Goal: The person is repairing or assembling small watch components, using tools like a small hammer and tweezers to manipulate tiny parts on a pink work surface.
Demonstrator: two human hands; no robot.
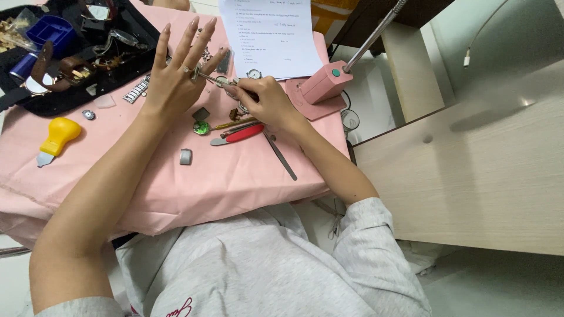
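Matt pink cloth (pixel 235 176), shiny metal tweezers (pixel 281 155)

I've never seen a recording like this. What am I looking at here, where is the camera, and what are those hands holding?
There is no machine here: a person works with two bare hands, and one camera worn on the head looks down at them, so you see the arms from above.

The surface is a table draped in pink cloth. The left hand is spread open, fingers up, with a ring on it. The right hand grips a thin metal tool whose tip reaches the left hand's fingers; what sits at the tip is too small to tell.

Lying around: a red-handled tool, tweezers, a small green round part, a yellow-handled tool, a metal watch band piece, and a black tray of watch parts. A printed sheet and a pink lamp base stand behind.
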